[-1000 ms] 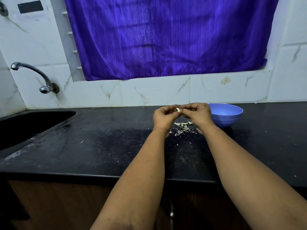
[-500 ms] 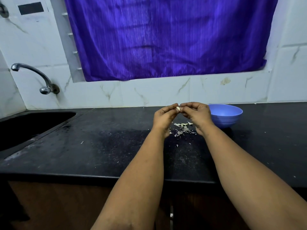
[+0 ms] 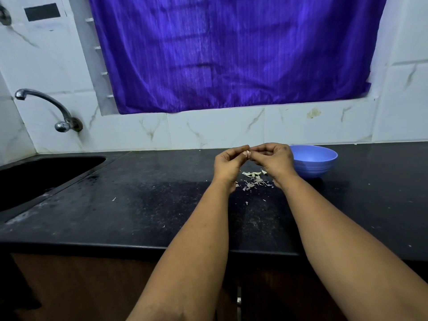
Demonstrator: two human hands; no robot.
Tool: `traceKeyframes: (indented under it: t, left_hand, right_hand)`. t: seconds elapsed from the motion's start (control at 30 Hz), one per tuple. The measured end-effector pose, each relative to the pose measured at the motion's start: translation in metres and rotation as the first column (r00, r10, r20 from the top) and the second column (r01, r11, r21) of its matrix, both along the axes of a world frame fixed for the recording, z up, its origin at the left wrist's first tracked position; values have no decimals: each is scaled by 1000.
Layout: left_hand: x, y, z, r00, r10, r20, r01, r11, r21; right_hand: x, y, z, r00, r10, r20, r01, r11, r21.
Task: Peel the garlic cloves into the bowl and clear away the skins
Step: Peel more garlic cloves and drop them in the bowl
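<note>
Black stone desk (image 3: 143, 214): stretching out nearest us, both forearms reaching across it from the bottom edge, pale flecks lying scattered over the dark top.
Skins (image 3: 253, 180): piling up in a loose heap on the desk, right under the raised hands, just left of the bowl and not touching it.
Left hand (image 3: 228, 164): hovering over the heap, fingers (image 3: 240, 150) curling inward and pinching one side of the clove.
Garlic clove (image 3: 248, 154): sitting between the two sets of fingertips, only a small pale sliver showing, so how much skin is clinging on is too small to tell.
Right hand (image 3: 274, 159): meeting the left knuckle to knuckle, thumb and fingers closing on the clove's other side.
Bowl (image 3: 324, 163): waiting blue and upright just beyond the right hand; its inside is hidden from this angle.
Step in hand: peeling, by the look of it, with the clearing-up not yet begun.
Next move: probably stripping the last skin onto the heap, then carrying the bare clove a short way right and dropping it over the rim.
Sink (image 3: 46, 174): lying well off to the left, tap (image 3: 46, 105) arching above it.
</note>
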State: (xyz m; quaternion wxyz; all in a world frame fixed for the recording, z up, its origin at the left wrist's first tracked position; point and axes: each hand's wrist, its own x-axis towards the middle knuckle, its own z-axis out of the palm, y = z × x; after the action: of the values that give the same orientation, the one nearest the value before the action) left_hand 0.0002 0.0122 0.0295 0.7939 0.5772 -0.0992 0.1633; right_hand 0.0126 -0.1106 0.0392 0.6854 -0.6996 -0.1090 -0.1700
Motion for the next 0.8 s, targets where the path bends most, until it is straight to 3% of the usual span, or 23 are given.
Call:
traceKeyframes:
  t: [0.27, 0.67, 0.8]
  left_hand:
    - [2, 2, 0, 999, -39, 20, 39, 999, -9]
    - [1, 0, 0, 998, -60, 11, 60, 997, -45]
    - [-1, 0, 2, 997, -73, 33, 77, 991, -109]
  right_hand:
    - [-5, 1, 4, 997, 74, 5, -74, 993, 94]
    - [-2, 1, 2, 1000, 5, 31, -6, 999, 38]
    - [-4, 3, 2, 996, 54, 72, -55, 998, 12]
